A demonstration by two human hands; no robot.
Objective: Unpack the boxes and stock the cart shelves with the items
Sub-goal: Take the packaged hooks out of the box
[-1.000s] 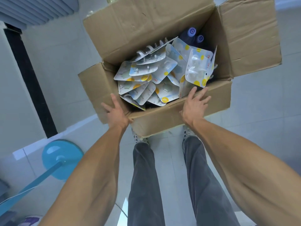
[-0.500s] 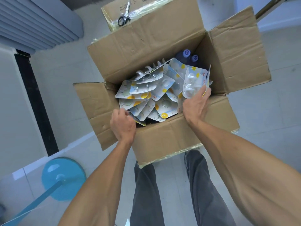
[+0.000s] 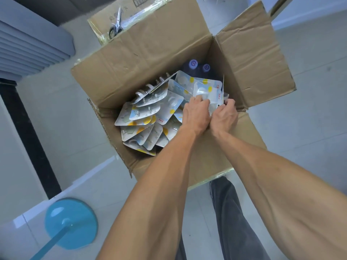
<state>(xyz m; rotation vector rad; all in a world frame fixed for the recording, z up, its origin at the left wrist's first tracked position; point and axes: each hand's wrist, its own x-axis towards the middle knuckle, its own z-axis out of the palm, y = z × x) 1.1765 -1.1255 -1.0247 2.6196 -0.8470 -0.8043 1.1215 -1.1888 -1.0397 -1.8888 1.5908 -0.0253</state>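
An open cardboard box [image 3: 150,53] stands on the floor in front of me, its flaps folded out. Inside lie several blister packs [image 3: 148,113] of wall hooks with yellow dots, fanned in a heap. Two dark bottles with purple caps [image 3: 193,64] stand in the far corner. My left hand [image 3: 196,114] and my right hand [image 3: 224,116] are side by side inside the box at its near right. Both curl round an upright bundle of blister packs [image 3: 208,91].
A second box [image 3: 142,4] sealed with tape sits behind, with scissors [image 3: 116,25] lying on top. A blue round stand base [image 3: 71,222] with a blue pole rests on the tiled floor at lower left. My grey-trousered legs are below the box.
My left hand left the box's near edge and moved right into the box beside my right hand. Both now grasp the upright bundle of packs that the right hand first reached.
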